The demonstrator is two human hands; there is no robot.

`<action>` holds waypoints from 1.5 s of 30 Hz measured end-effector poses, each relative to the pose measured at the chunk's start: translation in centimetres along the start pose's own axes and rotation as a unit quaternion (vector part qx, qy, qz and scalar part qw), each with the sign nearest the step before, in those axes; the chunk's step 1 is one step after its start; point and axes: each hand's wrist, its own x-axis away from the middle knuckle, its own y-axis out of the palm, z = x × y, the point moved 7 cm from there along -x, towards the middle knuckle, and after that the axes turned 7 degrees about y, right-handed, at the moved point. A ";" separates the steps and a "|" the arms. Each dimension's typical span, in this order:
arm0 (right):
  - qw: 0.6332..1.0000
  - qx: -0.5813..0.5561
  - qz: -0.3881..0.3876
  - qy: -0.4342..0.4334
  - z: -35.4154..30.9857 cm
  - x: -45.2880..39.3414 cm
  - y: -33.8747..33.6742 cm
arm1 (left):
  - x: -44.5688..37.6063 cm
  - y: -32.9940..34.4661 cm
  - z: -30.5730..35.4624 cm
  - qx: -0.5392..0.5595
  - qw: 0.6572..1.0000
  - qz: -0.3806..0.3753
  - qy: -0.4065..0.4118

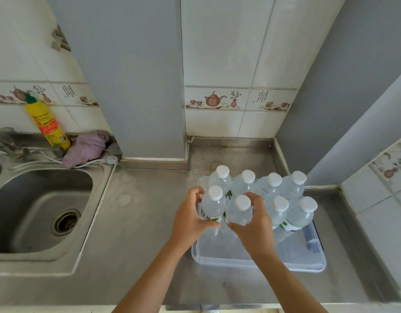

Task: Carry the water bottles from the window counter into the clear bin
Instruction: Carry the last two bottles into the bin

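A clear plastic bin point(258, 264) stands on the steel counter at the right. Several clear water bottles with white caps point(292, 188) stand upright inside it, in two rows along its far part. My left hand point(190, 219) is wrapped around the near-left bottle point(214, 203), which stands in the bin. My right hand point(256, 224) grips the bottle beside it point(240, 211), also inside the bin. The near part of the bin holds nothing.
A steel sink point(39, 211) with a drain lies at the left. A yellow detergent bottle point(48, 125) and a purple cloth point(86, 146) sit behind it against the tiled wall. A grey column point(136, 86) stands behind the counter.
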 end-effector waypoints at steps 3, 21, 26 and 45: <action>1.000 -0.007 0.000 -0.010 0.4 0.6 -0.2 | 0.2 -0.4 0.7 -0.053 0.997 0.028 0.048; 0.943 0.227 -0.017 -0.245 -0.9 4.1 -5.6 | 3.6 0.3 -0.6 -0.144 0.989 0.039 -0.018; 0.933 0.285 -0.029 -0.219 4.8 6.3 -7.3 | 5.4 0.7 -1.2 -0.154 0.983 0.033 -0.090; 0.926 0.333 -0.115 -0.135 6.9 7.3 -9.4 | 9.3 0.2 2.1 -0.265 0.959 0.072 -0.073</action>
